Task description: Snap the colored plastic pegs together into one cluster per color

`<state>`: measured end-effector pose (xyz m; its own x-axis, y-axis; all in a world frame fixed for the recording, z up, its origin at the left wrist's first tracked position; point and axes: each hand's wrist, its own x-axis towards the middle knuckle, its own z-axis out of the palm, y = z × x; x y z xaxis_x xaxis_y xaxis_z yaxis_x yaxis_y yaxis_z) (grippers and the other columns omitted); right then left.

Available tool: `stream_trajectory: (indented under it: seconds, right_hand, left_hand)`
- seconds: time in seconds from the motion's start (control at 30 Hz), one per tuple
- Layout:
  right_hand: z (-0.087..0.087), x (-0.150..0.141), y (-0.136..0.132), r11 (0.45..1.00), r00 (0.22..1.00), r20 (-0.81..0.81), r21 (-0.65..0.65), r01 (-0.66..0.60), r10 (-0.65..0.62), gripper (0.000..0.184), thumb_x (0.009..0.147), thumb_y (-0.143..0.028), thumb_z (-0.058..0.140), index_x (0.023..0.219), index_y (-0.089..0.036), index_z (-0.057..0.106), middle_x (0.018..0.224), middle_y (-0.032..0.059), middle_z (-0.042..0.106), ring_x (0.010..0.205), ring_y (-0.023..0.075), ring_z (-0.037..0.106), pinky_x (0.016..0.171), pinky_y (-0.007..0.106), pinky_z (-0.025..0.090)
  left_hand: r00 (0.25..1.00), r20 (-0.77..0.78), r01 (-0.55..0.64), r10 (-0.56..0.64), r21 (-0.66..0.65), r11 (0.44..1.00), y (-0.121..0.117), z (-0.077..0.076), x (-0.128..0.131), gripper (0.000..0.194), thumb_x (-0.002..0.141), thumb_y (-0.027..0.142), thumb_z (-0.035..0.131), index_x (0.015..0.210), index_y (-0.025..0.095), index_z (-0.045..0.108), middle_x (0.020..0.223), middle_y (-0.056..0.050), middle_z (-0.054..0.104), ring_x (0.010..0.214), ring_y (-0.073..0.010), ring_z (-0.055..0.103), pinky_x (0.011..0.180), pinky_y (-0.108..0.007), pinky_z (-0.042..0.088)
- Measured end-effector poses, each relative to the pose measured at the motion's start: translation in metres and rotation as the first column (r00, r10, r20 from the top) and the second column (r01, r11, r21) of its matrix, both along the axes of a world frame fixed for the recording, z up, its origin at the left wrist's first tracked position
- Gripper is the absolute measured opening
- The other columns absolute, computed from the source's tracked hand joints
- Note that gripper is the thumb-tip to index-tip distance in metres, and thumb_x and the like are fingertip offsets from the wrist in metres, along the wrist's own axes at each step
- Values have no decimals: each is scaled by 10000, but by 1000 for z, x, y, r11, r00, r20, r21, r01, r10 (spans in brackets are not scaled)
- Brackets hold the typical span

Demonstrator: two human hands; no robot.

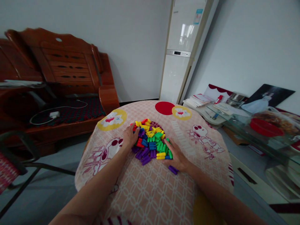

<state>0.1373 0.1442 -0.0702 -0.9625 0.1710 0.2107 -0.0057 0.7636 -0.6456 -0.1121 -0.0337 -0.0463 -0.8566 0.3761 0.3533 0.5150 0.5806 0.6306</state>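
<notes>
A loose heap of small plastic building pieces lies on the round cloth-covered table (150, 187). They look like paired short tubes. Yellow pieces (150, 134) are mostly at the back, green pieces (161, 146) on the right, blue pieces (152, 146) in the middle and purple pieces (145, 160) in front. Against the left side of the heap rests my left hand (129, 136), thumb and fingers apart, beside red and purple pieces. My right hand (177, 155) curves round the right side with spread fingers, touching green pieces. One purple piece (173, 169) lies apart by the right wrist.
A wooden bench (70, 72) with a white charger (54, 114) on its seat stands at the left. On the right, a glass shelf (248, 128) carries papers, a red bowl (266, 127) and a photo (268, 97). A tall white air conditioner (177, 72) stands behind the table.
</notes>
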Motion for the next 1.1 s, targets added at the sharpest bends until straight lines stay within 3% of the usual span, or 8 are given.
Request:
stream_trajectory:
  seconds: [0.17, 0.3, 0.47, 0.57, 0.63, 0.8, 0.93, 1.1]
  right_hand:
    - [7, -70, -37, 999, 996, -85, -5, 36, -37, 957, 748, -500, 753, 1548, -232, 302, 1642, 144, 129, 1501, 361, 132, 1185, 560, 201]
    - [22, -91, -56, 999, 996, -88, -6, -36, 35, 890, 698, -531, 786, 1462, -201, 471, 1599, 175, 266, 1469, 370, 241, 1170, 558, 236]
    - [50, -94, -17, 981, 979, -203, -196, -14, -27, 441, 833, -470, 646, 1168, -190, 710, 1261, 116, 669, 1177, 270, 615, 1032, 420, 459]
    - [54, -101, 28, 921, 959, -151, -349, 175, -240, 352, 848, -414, 587, 1067, -184, 737, 976, 73, 761, 949, 243, 703, 879, 376, 546]
    - [47, -105, 51, 890, 935, -142, -378, 254, -327, 343, 827, -386, 589, 1063, -183, 734, 1014, 77, 760, 972, 247, 699, 902, 387, 540]
    - [18, -110, 56, 905, 961, -129, -386, 177, -243, 478, 839, -414, 560, 1243, -177, 655, 1292, 124, 657, 1184, 264, 617, 1037, 432, 459]
    - [19, -112, 38, 961, 980, -195, -277, -10, -46, 476, 840, -415, 576, 1256, -198, 650, 1337, 99, 629, 1241, 252, 570, 1076, 408, 411]
    - [29, -105, 32, 950, 986, -161, -313, -18, -35, 301, 838, -424, 588, 902, -180, 753, 911, 41, 743, 872, 207, 675, 809, 300, 512]
  left_hand:
    - [984, 68, 160, -162, 33, 986, 28, 14, -11, 389, 858, 352, 534, 1137, 150, 717, 1170, -94, 717, 1137, -241, 636, 1012, -338, 462]
    - [954, 205, 201, -217, 97, 975, 37, 28, -31, 360, 806, 384, 564, 985, 150, 770, 938, -51, 766, 933, -223, 686, 817, -283, 514]
    - [969, 197, 110, -148, 192, 975, 34, 41, -52, 390, 786, 378, 556, 1009, 134, 763, 868, -81, 761, 818, -210, 677, 700, -261, 498]
    - [989, 140, 41, -48, 53, 998, 33, 46, -59, 390, 793, 376, 570, 1067, 167, 753, 974, -99, 755, 938, -244, 676, 808, -303, 503]
    - [994, 108, -24, 31, -72, 997, 36, 46, -60, 436, 814, 391, 567, 1159, 171, 717, 1114, -127, 728, 1066, -276, 649, 900, -338, 488]
    - [977, 192, -19, 89, -336, 941, 45, 36, -59, 474, 877, 395, 493, 1231, 131, 668, 1230, -181, 678, 1145, -317, 625, 937, -372, 482]
    - [962, 242, 173, -124, -191, 966, 48, 33, -54, 419, 855, 366, 497, 1157, 157, 700, 1137, -112, 724, 1041, -254, 659, 875, -303, 502]
    - [814, 371, 464, -448, 50, 885, 46, 44, -37, 435, 833, 493, 493, 860, 144, 751, 796, -41, 730, 761, -200, 644, 677, -263, 502]
